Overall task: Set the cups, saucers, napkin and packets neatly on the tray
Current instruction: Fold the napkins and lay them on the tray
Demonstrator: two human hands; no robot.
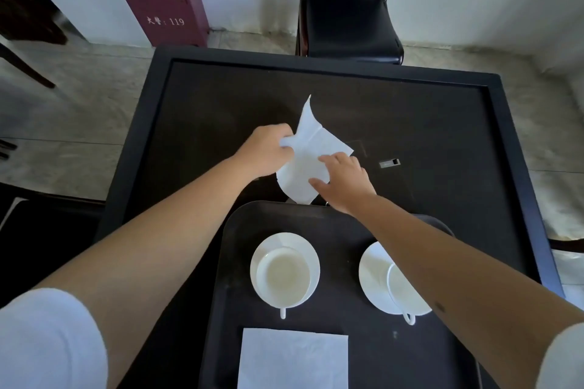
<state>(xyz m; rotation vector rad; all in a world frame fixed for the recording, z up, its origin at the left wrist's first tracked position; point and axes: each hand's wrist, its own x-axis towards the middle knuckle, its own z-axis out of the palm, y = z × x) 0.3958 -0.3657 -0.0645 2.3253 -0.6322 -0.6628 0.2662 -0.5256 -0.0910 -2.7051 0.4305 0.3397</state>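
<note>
Your left hand (268,148) pinches one edge of the loose napkin (308,161), lifted off the counter (442,123) just beyond the tray (347,224); your right hand (344,183) lies on it with fingers spread, gripping nothing. The napkin is thin, limp paper that likely creases or tears easily, so take it by opposite corners and keep it taut. Two cups on saucers (284,268) and a flat napkin (294,357) already sit on the tray.

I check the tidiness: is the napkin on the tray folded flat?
Yes: the napkin lies flat, a neat rectangle, on the tray.
</note>
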